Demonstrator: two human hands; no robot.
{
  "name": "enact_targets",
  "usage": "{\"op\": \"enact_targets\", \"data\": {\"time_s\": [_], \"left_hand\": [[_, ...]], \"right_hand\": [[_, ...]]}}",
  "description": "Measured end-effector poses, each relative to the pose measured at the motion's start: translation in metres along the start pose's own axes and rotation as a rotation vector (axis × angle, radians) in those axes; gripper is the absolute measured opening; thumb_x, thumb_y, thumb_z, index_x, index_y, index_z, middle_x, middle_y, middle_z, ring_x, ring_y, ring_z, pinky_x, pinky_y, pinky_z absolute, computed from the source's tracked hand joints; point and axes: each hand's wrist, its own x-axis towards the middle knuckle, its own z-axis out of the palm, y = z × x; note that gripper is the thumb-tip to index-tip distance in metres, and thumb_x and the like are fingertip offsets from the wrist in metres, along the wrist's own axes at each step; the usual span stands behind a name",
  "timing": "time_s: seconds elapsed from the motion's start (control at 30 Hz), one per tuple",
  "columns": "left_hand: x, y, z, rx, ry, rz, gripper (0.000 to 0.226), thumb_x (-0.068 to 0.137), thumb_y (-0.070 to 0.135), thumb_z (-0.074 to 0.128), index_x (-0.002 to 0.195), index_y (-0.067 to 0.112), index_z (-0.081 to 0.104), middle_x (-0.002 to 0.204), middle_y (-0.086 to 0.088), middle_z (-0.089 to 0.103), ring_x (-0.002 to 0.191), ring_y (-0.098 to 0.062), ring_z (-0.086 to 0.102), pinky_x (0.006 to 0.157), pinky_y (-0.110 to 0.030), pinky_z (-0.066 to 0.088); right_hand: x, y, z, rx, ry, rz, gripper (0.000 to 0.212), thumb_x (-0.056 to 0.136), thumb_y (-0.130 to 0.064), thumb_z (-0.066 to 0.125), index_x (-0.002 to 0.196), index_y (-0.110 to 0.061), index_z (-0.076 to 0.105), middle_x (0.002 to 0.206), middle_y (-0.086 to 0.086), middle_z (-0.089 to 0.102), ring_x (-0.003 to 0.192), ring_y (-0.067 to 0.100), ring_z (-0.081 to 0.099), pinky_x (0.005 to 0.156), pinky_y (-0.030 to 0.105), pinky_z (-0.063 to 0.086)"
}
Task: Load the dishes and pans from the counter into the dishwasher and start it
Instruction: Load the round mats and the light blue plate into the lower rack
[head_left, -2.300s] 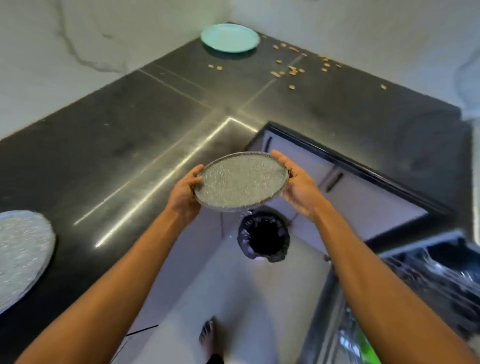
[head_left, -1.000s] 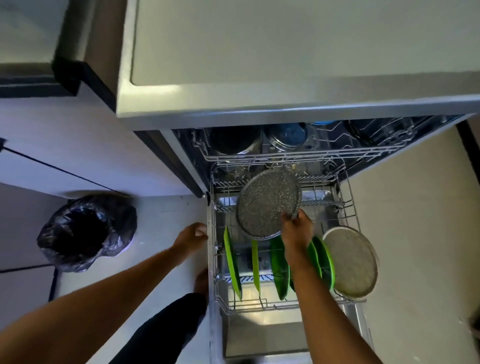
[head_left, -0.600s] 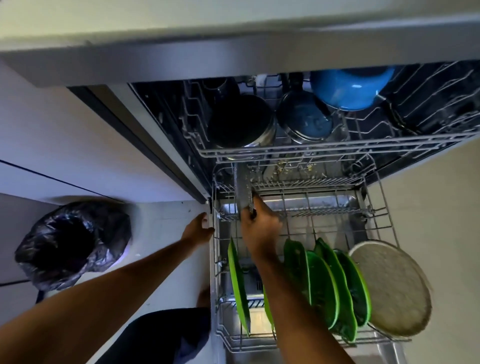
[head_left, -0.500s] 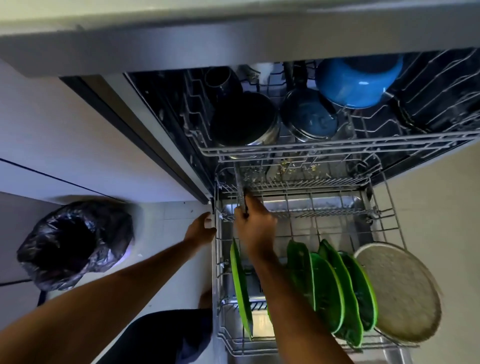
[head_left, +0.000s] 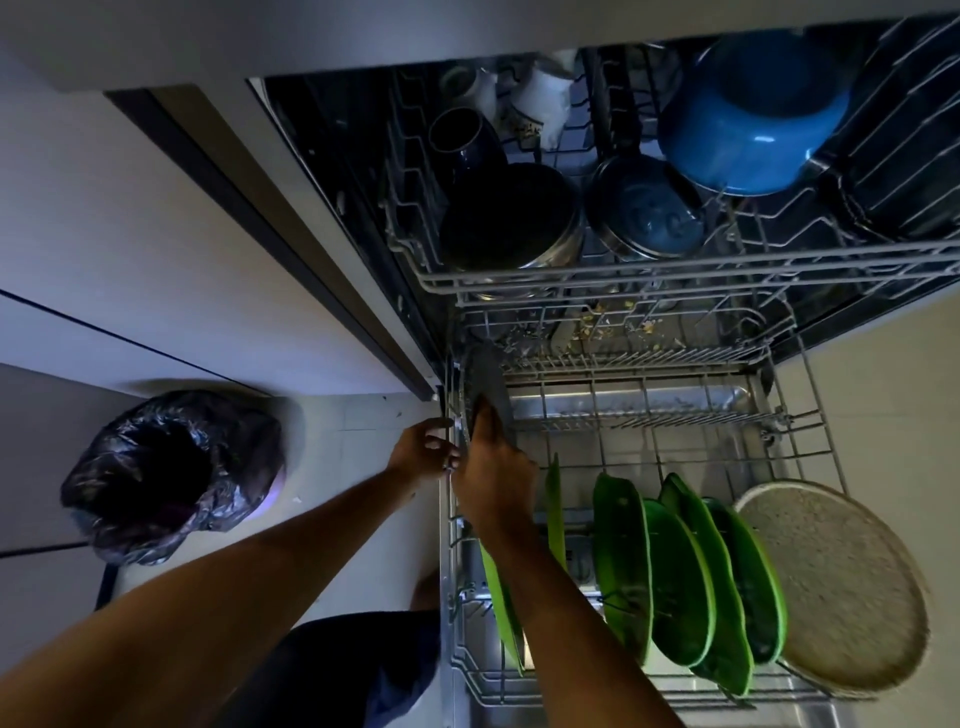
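Grey speckled plate (head_left: 488, 379) stands edge-on at the lower rack's (head_left: 810, 415) ten o'clock corner, my right hand (head_left: 493, 478) grasping it; my left hand (head_left: 423, 454) clasps the rack's edge. I'm seating it. Next, I judge: settle it between tines, then release.

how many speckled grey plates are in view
2. One speckled plate leans at the lower rack's right end; the other plate, edge-on, is held by the right hand at its back left. Others may be hidden.
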Motion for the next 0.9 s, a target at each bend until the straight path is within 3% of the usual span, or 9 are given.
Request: {"op": "enact_targets", "data": {"time_s": [0.1, 0.17, 0.27, 0.33, 0.43, 0.5, 0.57, 0.67, 0.9], "left_hand": [[0.0, -0.003, 0.001, -0.026, -0.002, 0.004, 0.054, 0.089, -0.012, 0.058, 0.138, 0.009, 0.051, 0.089, -0.007, 0.067, 0.077, -0.017, 0.067, 0.078, -0.034, 0.059], [-0.001, -0.002, 0.0, -0.019, -0.01, 0.005, 0.056, 0.088, -0.012, 0.059, 0.139, 0.01, 0.05, 0.092, -0.006, 0.067, 0.082, -0.018, 0.067, 0.078, -0.033, 0.059], [-0.005, 0.001, -0.001, 0.009, -0.024, 0.015, 0.056, 0.088, -0.007, 0.062, 0.139, 0.012, 0.049, 0.091, 0.002, 0.065, 0.081, -0.008, 0.064, 0.064, -0.02, 0.054], [-0.006, 0.004, -0.001, 0.031, -0.015, 0.027, 0.054, 0.088, -0.004, 0.066, 0.138, 0.012, 0.051, 0.089, 0.006, 0.063, 0.077, -0.001, 0.061, 0.053, -0.014, 0.05], [-0.008, 0.006, -0.001, 0.027, -0.013, 0.017, 0.057, 0.087, -0.003, 0.067, 0.139, 0.013, 0.049, 0.092, 0.004, 0.062, 0.079, -0.004, 0.06, 0.05, -0.014, 0.05], [-0.008, 0.005, 0.0, 0.039, -0.014, 0.024, 0.059, 0.086, 0.0, 0.068, 0.14, 0.015, 0.049, 0.097, 0.002, 0.06, 0.085, -0.01, 0.059, 0.055, -0.015, 0.048], [-0.007, 0.005, -0.001, 0.057, 0.018, 0.033, 0.045, 0.093, 0.006, 0.062, 0.136, 0.013, 0.051, 0.105, 0.0, 0.06, 0.086, -0.009, 0.055, 0.056, -0.015, 0.044], [-0.007, 0.004, 0.0, 0.041, 0.033, 0.014, 0.034, 0.1, 0.012, 0.049, 0.133, 0.008, 0.053, 0.122, -0.011, 0.062, 0.091, -0.013, 0.056, 0.059, -0.017, 0.044], [-0.009, 0.011, -0.005, 0.044, -0.023, -0.017, 0.049, 0.092, 0.008, 0.063, 0.138, 0.016, 0.051, 0.125, -0.004, 0.058, 0.114, -0.018, 0.053, 0.074, -0.021, 0.046]], "right_hand": [[-0.002, 0.005, 0.002, -0.011, 0.014, -0.025, 0.081, 0.089, -0.028, 0.071, 0.155, -0.014, 0.027, 0.108, 0.015, 0.073, 0.077, 0.025, 0.075, 0.069, 0.038, 0.063], [0.0, 0.002, 0.001, -0.026, 0.059, -0.025, 0.084, 0.081, -0.027, 0.08, 0.151, -0.013, 0.036, 0.097, 0.014, 0.075, 0.065, 0.024, 0.073, 0.06, 0.036, 0.062], [-0.009, -0.006, -0.001, -0.022, 0.115, -0.021, 0.085, 0.076, -0.028, 0.084, 0.149, -0.016, 0.042, 0.088, 0.013, 0.075, 0.054, 0.022, 0.069, 0.051, 0.033, 0.059], [-0.014, -0.008, -0.002, -0.02, 0.155, -0.037, 0.085, 0.074, -0.026, 0.084, 0.148, -0.017, 0.043, 0.095, 0.011, 0.075, 0.054, 0.021, 0.069, 0.049, 0.031, 0.059], [-0.006, -0.011, -0.005, 0.002, 0.189, -0.036, 0.09, 0.068, -0.023, 0.087, 0.147, -0.015, 0.044, 0.111, 0.011, 0.073, 0.068, 0.023, 0.074, 0.053, 0.033, 0.061], [0.002, -0.014, -0.003, 0.028, 0.198, -0.041, 0.086, 0.077, -0.021, 0.077, 0.152, -0.016, 0.036, 0.122, 0.013, 0.069, 0.085, 0.025, 0.074, 0.062, 0.037, 0.062], [0.005, -0.021, 0.001, 0.073, 0.215, -0.073, 0.078, 0.083, -0.022, 0.065, 0.154, -0.017, 0.032, 0.128, 0.015, 0.065, 0.092, 0.029, 0.073, 0.063, 0.042, 0.062], [0.002, -0.033, 0.0, 0.146, 0.251, -0.08, 0.084, 0.08, -0.018, 0.072, 0.154, -0.018, 0.033, 0.134, 0.013, 0.062, 0.097, 0.031, 0.072, 0.064, 0.047, 0.062], [0.014, -0.027, 0.001, 0.134, 0.199, -0.078, 0.078, 0.086, -0.022, 0.057, 0.157, -0.018, 0.025, 0.146, 0.011, 0.053, 0.116, 0.03, 0.065, 0.077, 0.053, 0.06]]}}
